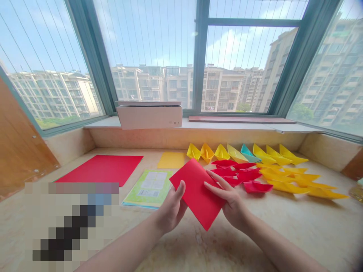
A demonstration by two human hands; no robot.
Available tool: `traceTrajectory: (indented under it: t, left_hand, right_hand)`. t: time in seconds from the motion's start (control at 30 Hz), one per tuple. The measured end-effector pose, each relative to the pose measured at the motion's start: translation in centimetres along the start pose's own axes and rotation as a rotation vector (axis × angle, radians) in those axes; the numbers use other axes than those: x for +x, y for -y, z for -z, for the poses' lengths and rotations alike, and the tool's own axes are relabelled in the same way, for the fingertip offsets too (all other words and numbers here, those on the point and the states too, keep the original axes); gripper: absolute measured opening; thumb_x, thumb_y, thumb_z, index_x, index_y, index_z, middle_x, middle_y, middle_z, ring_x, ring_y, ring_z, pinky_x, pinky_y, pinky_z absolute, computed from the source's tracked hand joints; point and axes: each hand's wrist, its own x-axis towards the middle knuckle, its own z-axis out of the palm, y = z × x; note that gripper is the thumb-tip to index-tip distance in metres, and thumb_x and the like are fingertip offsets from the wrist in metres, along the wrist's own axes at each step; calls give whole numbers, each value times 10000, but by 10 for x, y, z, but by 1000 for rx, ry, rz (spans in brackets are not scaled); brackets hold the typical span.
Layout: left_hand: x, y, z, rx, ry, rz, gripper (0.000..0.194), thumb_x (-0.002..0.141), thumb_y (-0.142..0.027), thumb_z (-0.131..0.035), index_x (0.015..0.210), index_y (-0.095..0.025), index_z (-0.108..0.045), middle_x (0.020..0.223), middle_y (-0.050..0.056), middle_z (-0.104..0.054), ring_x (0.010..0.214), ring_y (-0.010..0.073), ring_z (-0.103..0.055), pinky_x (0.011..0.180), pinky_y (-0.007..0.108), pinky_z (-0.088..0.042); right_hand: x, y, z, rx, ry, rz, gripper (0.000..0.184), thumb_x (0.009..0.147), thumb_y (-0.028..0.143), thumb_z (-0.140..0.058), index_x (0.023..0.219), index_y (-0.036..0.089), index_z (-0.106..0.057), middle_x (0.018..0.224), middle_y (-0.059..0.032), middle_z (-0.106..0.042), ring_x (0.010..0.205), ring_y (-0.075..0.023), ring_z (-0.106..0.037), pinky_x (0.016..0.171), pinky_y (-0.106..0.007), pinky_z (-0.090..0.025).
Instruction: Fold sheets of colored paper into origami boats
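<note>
The red paper is held up between both hands over the middle of the bench, tilted so that one corner points toward the bench's near edge and another toward the windows. The left hand pinches it by the left corner, thumb flat on the upper face and the other fingers under it, so most of the sheet lies to the right of that grip. The right hand has its fingers spread over the right edge, two of them reaching onto or beside the face; the rest of that grip is hidden, and I cannot tell whether it pinches. The lowest corner hangs free between the wrists. Beyond the left hand lie a green packet and a yellow sheet, with a large red sheet toward the bench's far left corner. Past the right hand, red boats sit beside yellow boats, before a row of folded boats along the far edge.
</note>
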Motion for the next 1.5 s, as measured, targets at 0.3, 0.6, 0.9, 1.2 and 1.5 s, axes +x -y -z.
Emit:
traceTrajectory:
  t: [0.3,0.6,0.9,1.2,1.5]
  left_hand:
    - [11,-19,6,282,-270,-121,407,767,-421,-779,1037,-130,-689,967,104,-769,848,264,-731,769,354,-581]
    - [-2,-12,-13,418,-13,-56,351,854,-401,-689,1109,-163,-717,1016,102,-761,877,269,-719,778,348,-568]
    - [-6,-8,-13,378,62,68,419,882,-400,-649,1235,-175,-630,1118,127,-726,950,275,-702,831,377,-558]
    - [-7,-3,-11,693,178,193,310,903,-436,-599,983,-156,-706,922,93,-751,803,229,-686,716,311,-541]
    - [-6,-3,-8,783,245,215,364,869,-468,-630,1024,-143,-680,921,96,-744,826,247,-684,723,331,-538]
  right_hand:
    - [-11,27,-5,73,229,-167,636,965,394,-487,1549,325,-244,1596,-91,-311,1459,-307,-298,1118,-530,-348]
    - [0,25,-18,422,-57,-357,390,900,550,-587,1080,224,-700,921,-71,-760,803,-289,-712,608,-350,-568]
    - [0,29,-16,345,-262,-296,385,901,567,-573,941,213,-717,845,-69,-748,739,-267,-688,554,-325,-534]
    - [14,35,7,396,-284,-255,474,925,618,-491,779,202,-665,709,-35,-686,642,-200,-626,537,-293,-477]
    - [8,26,0,325,-476,-161,467,933,582,-510,696,185,-578,603,12,-568,516,-122,-483,478,-234,-380]
